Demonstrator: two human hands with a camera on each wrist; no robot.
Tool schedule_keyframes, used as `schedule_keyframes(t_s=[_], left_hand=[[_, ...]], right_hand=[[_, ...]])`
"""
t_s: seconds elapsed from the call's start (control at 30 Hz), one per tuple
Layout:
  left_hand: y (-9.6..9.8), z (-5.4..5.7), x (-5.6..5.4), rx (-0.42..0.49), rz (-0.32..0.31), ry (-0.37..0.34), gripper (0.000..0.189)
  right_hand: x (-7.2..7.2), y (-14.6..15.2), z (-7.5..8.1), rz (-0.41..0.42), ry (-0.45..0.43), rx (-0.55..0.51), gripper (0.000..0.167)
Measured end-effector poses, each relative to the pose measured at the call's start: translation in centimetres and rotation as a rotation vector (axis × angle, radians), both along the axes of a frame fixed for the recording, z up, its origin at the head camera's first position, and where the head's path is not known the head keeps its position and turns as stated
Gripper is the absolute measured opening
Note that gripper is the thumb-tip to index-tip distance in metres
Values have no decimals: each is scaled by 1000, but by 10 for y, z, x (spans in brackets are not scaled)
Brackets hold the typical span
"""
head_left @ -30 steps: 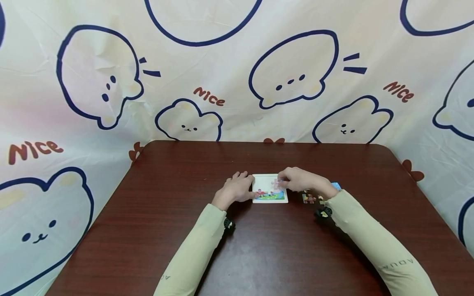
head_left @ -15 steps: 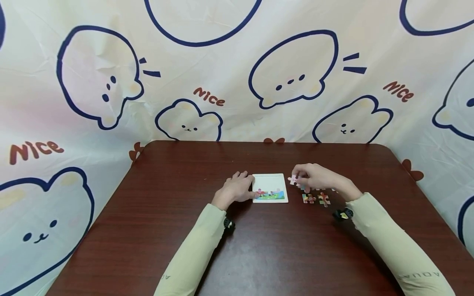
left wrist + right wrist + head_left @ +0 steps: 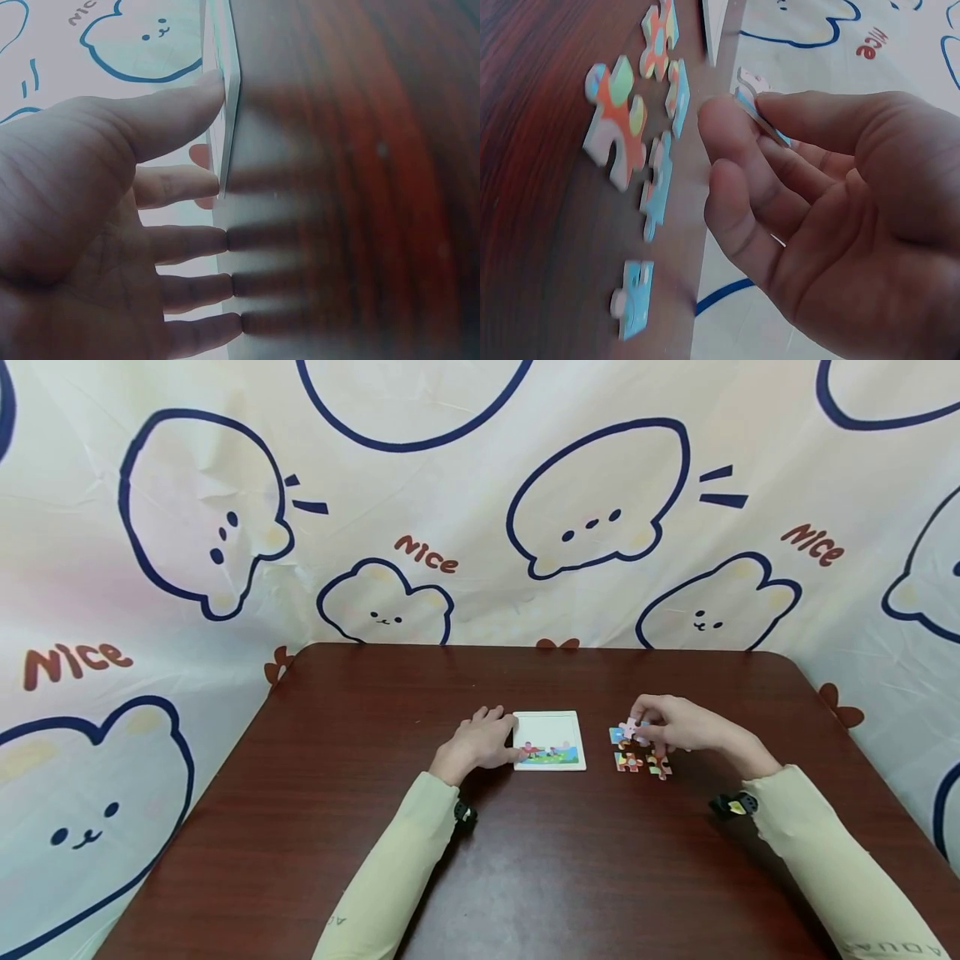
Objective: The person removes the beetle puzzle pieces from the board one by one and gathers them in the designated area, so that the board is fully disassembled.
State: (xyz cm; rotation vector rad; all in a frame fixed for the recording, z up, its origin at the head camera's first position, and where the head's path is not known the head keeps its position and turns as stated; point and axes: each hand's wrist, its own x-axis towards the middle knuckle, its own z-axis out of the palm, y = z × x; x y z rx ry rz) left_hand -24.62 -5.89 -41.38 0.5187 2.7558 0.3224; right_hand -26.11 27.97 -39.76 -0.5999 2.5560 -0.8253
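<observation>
We see the left hand [image 3: 482, 742] lying at the left side of a white puzzle tray [image 3: 546, 725], its fingers straight and slightly spread. Its thumb rests on the tray's edge, and from the left wrist view we make out the index fingertip at the tray's corner and the other fingertips on the table [image 3: 480, 877]. The tray lies flat on that dark wood-grained top, with a printed strip [image 3: 555, 756] in green and blue, with small red and pink figures, running along its near side; the part beyond is plain white.

To the right of the tray, we find the right hand [image 3: 678, 724] pinching a pink puzzle piece [image 3: 629, 727] between thumb and index finger, with the piece raised off the table and tilted. Below and around it lie five loose pieces, as we count them from the right wrist view: an orange piece [image 3: 658, 41], an orange-and-green piece [image 3: 619, 124] and three with light blue faces [image 3: 636, 300].

We note pale green sleeves [image 3: 393, 877] on both arms and a black wrist device [image 3: 735, 806] at each cuff. Behind the table we see a cream cloth [image 3: 480, 493] printed with navy-outlined cartoon animals and the word "Nice".
</observation>
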Motion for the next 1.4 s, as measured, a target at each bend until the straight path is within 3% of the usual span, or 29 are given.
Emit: schedule_keyframes(t_s=[0.33, 0.53, 0.97, 1.4], left_hand=[[-2, 1, 1, 17, -1, -13, 57], [-3, 1, 0, 20, -2, -8, 54], [-2, 2, 1, 20, -9, -14, 54], [-2, 0, 1, -4, -18, 10, 53]], right_hand=[[5, 28, 5, -35, -93, -28, 12], [8, 42, 6, -7, -130, -10, 15], [17, 70, -10, 37, -160, -19, 17], [20, 77, -14, 4, -195, -1, 18]])
